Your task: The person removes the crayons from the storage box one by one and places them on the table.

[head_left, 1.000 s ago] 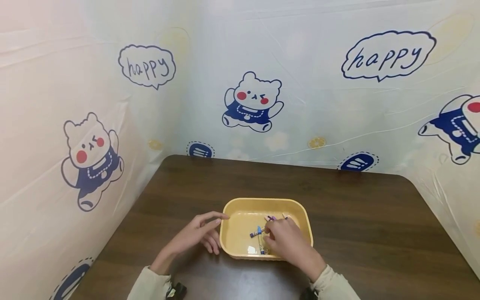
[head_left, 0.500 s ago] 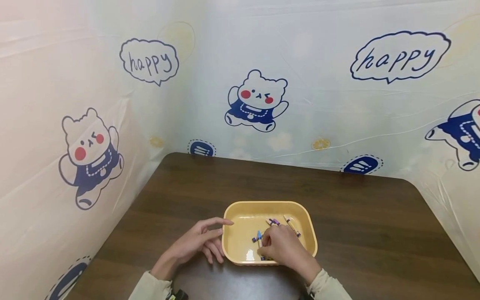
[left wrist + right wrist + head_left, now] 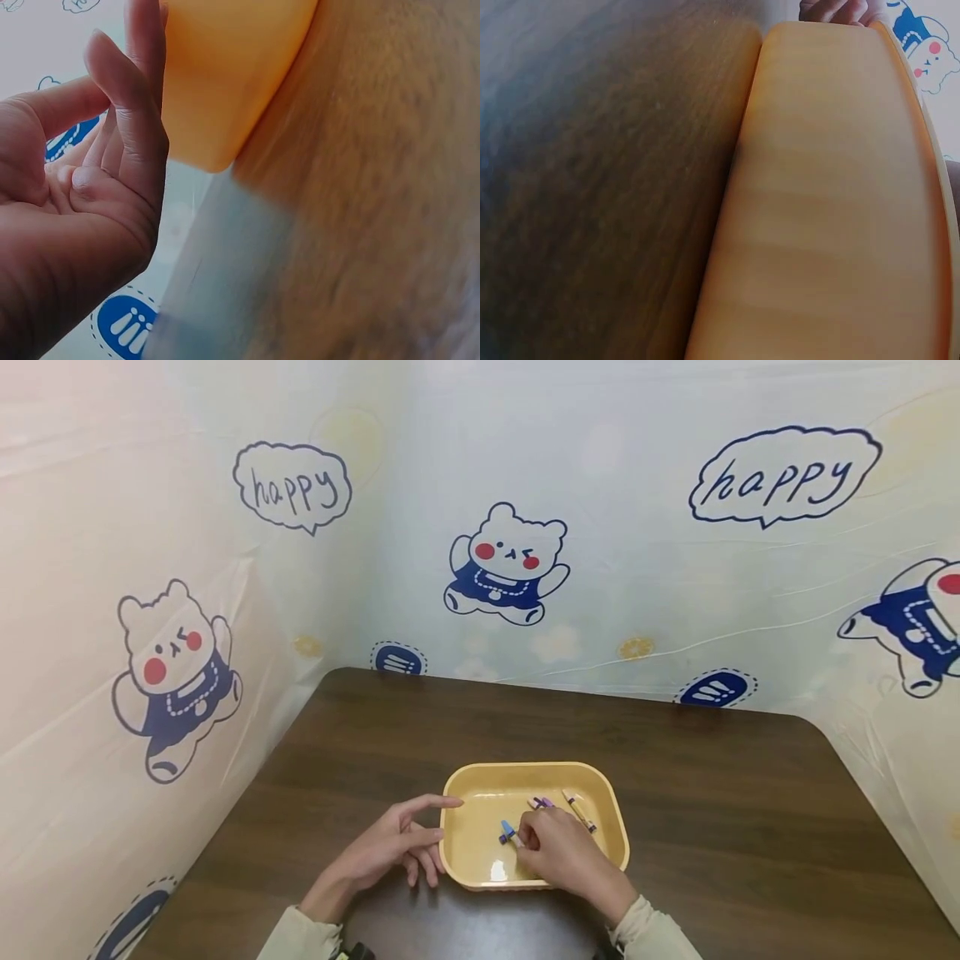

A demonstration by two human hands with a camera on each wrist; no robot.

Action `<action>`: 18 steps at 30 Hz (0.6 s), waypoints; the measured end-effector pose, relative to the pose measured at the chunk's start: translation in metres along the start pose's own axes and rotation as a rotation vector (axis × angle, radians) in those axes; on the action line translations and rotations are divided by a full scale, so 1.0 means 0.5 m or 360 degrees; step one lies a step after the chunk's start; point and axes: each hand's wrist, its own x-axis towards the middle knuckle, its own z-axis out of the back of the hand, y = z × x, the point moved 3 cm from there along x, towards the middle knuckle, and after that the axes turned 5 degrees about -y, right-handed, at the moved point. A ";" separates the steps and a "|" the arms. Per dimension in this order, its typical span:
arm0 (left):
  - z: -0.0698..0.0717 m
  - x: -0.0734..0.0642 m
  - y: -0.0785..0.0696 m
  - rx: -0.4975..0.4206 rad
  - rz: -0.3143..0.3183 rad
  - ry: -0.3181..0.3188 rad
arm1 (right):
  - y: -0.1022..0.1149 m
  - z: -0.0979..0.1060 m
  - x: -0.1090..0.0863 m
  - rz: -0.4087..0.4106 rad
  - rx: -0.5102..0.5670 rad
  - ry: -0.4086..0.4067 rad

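A yellow plastic basin (image 3: 525, 767) stands on the table with several crayons inside. My right hand (image 3: 568, 853) reaches in from the right and pinches a blue crayon (image 3: 507, 827); the blue tip sticks out left of the fingertips. My left hand (image 3: 386, 847) is at the basin's left side, index finger extended over the rim and thumb near the outer wall. In the left wrist view the left hand (image 3: 112, 150) shows relaxed fingers beside the basin wall (image 3: 217, 82). The right wrist view shows mostly the basin's outer wall (image 3: 840, 187), hiding the right fingertips.
Purple crayons (image 3: 542, 803) lie past my right knuckles, and a yellow crayon (image 3: 579, 812) lies near the basin's right wall. The dark wood table (image 3: 712, 793) extends around the basin. Printed white sheeting (image 3: 600, 527) hangs along the back and sides.
My right hand has moved toward the near side of the basin, uncovering the yellow crayon. The blue crayon has turned from nearly straight to tilted left. The left hand stays at the rim.
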 end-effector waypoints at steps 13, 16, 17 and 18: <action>0.003 0.000 0.009 -0.0055 -0.0034 0.0017 | 0.001 0.022 0.001 0.0005 -0.0020 -0.0109; 0.004 0.002 0.011 -0.0059 -0.0024 0.0018 | 0.004 0.034 0.001 0.0008 -0.0029 -0.0154; 0.004 0.002 0.011 -0.0062 -0.0025 0.0021 | 0.005 0.037 0.001 0.0014 -0.0037 -0.0168; 0.004 0.002 0.012 -0.0068 -0.0026 0.0023 | 0.006 0.040 0.000 0.0024 -0.0044 -0.0182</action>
